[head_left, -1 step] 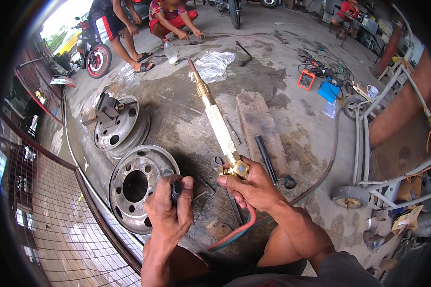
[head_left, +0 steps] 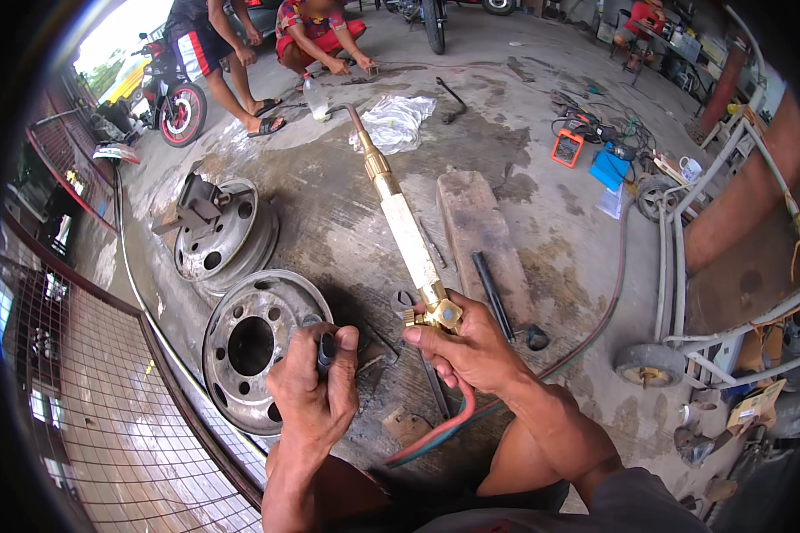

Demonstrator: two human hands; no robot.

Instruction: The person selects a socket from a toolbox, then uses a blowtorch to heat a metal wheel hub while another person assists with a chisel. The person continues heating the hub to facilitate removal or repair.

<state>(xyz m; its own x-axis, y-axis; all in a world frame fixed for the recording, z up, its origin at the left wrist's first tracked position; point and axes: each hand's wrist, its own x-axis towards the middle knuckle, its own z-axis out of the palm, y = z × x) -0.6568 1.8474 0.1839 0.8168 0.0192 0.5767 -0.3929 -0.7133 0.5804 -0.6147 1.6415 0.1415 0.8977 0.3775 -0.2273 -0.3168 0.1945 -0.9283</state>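
Observation:
My right hand (head_left: 471,346) is closed around the valve end of a brass gas torch (head_left: 404,226). Its thumb lies by a brass knob on the valve body. The bent copper tip points up and away to the left, and no flame shows. A red hose (head_left: 460,417) runs down from the torch beside a green one. In my left hand (head_left: 314,382), closed in a fist, is a small dark cylinder (head_left: 326,349), mostly hidden by the fingers. Just past that hand lies a steel wheel rim (head_left: 227,313). An adjustable wrench (head_left: 406,304) lies on the floor between my hands.
Another rim (head_left: 256,233) bears a metal block. A concrete block (head_left: 471,209) with a dark pipe (head_left: 492,293) stands ahead, near a white cloth (head_left: 396,123). At right is a wheeled cart (head_left: 671,266); mesh fencing (head_left: 107,382) runs along the left. Two people are farther off.

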